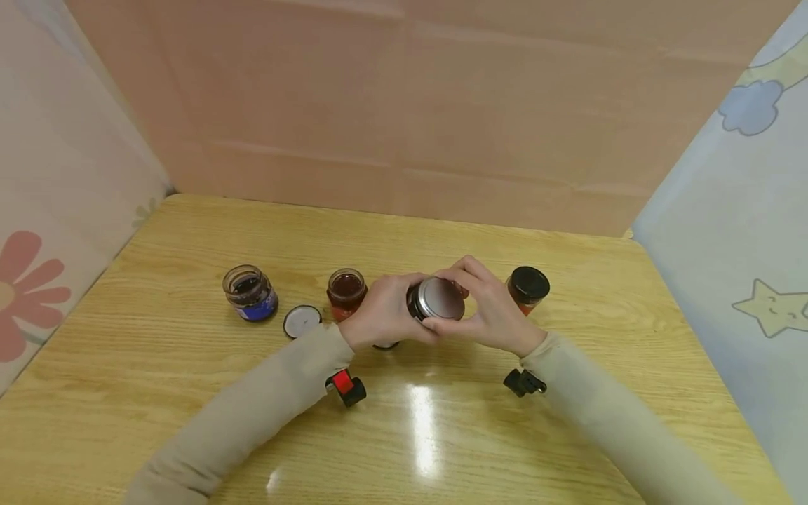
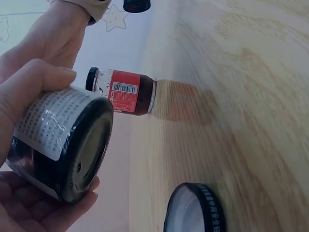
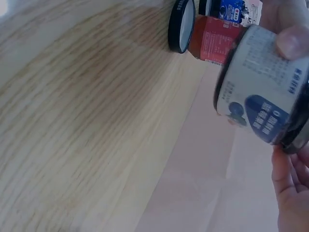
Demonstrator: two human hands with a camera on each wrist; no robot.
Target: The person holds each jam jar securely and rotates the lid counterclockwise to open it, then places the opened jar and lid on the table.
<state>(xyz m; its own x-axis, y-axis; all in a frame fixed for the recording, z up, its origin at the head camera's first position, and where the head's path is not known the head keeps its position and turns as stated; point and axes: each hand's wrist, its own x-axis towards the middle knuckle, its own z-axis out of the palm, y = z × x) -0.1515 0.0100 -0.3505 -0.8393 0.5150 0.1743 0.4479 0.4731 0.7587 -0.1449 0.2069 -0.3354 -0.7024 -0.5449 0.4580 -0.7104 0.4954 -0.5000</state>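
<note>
Over the middle of the table, my left hand [image 1: 386,308] grips the body of a dark jar [image 3: 260,82], its label white with a blue patch and blueberry picture. The fingers and thumb of my right hand [image 1: 495,312] curl round its silver lid [image 1: 442,298], which is on the jar. The jar is tilted and held off the table; its dark base shows in the left wrist view. Behind my left hand stands a lidless jar with a red label [image 1: 347,289]. A black-rimmed lid [image 1: 386,346] lies partly hidden below that hand.
At the left stands a lidless jar with a blue label [image 1: 250,294], dark contents inside. Beside it a lid [image 1: 303,321] lies with its white inside up. A black-lidded jar [image 1: 529,286] with a red label stands just beyond my right hand. Walls enclose the wooden table [image 1: 379,449].
</note>
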